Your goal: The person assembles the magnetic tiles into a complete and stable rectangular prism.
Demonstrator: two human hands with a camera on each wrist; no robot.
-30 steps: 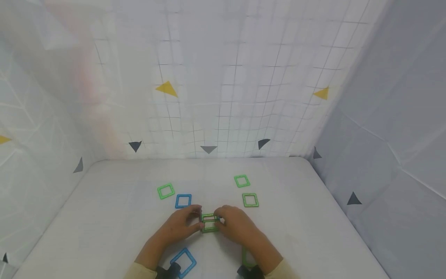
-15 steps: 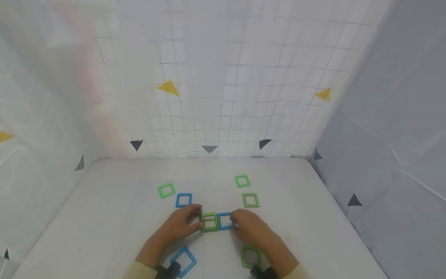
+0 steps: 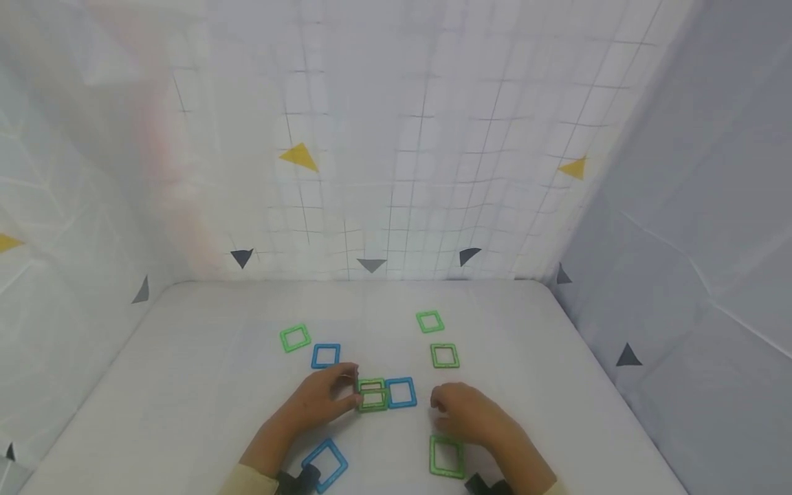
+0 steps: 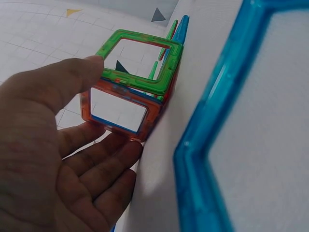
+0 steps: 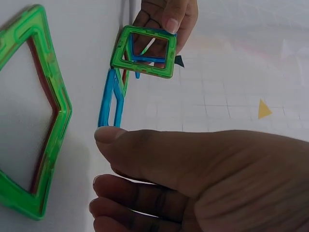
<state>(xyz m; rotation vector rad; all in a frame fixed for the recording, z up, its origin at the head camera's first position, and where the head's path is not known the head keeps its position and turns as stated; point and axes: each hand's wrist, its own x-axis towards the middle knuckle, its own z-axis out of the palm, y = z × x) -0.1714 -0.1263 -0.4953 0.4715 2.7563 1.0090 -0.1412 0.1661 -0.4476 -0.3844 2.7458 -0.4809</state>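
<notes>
My left hand (image 3: pixel 317 401) holds a small structure of square magnetic tiles in the middle of the table. Its thumb touches the green front tile (image 4: pixel 130 81), and its fingers lie by the orange side tile (image 4: pixel 150 121). A blue magnetic tile (image 3: pixel 414 393) lies flat against the structure's right side, also visible in the right wrist view. My right hand (image 3: pixel 467 414) is a little to the right of that blue tile, fingers loosely curled and holding nothing. The left fingers partly hide the structure's left side in the head view.
Loose tiles lie around: a blue one (image 3: pixel 313 357) and a green one (image 3: pixel 295 349) back left, green ones (image 3: pixel 456 356) back right, another blue tile (image 3: pixel 335 447) by the left wrist, a green tile (image 3: pixel 434 456) by the right. A white gridded sheet (image 3: pixel 408 179) rises behind the table.
My right hand has let go of the blue tile at the structure's right side and moved away rightward. The left hand stays in place on the structure.
</notes>
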